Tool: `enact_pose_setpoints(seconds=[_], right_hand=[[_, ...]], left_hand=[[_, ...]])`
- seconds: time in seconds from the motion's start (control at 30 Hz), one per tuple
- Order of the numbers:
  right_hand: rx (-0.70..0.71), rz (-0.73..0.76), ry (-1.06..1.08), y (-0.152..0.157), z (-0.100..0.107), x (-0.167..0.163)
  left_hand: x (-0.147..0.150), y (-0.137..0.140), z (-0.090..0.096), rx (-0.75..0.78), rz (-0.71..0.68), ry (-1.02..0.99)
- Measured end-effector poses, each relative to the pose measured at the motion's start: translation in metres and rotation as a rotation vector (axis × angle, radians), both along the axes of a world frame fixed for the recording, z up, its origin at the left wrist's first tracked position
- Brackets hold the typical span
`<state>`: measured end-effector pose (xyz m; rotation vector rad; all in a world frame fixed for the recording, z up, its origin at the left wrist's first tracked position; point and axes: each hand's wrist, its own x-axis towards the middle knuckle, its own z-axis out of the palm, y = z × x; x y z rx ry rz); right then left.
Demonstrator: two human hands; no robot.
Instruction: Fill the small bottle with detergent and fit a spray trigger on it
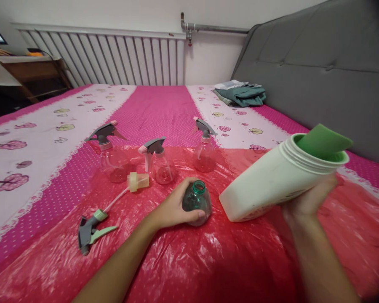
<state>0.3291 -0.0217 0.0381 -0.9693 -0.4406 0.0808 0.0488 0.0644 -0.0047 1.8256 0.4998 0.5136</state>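
Observation:
My left hand [180,206] is wrapped round a small clear bottle [198,206] with a green, uncapped neck, standing upright on the red plastic sheet. In my right hand [309,198] is a tall white container [268,181], tilted with its open mouth up to the right. A green piece [325,141] sticks out of that mouth; its exact kind is unclear. Left of my left arm lies a grey and green spray trigger head [93,231] with its tube. The tube's far end meets a yellowish translucent cup-like piece [138,182], possibly only overlapping it.
Clear spray bottles with grey and pink triggers stand ahead: one at left [113,162], one in the middle [163,166], one at right [204,153]. Red plastic sheeting [208,265] covers the near bed. Folded clothes [243,94] lie by the grey headboard [328,71]; a radiator [113,59] stands behind.

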Motion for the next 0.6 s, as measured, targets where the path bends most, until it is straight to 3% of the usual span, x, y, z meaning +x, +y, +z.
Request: enact_pose_setpoints(seconds=[0.6], right_hand=[[-0.047,0.049,-0.056,0.0049,0.0091,-0.0020]], left_hand=[[-0.0025,0.0010,-0.0051,0.011,-0.006,-0.004]])
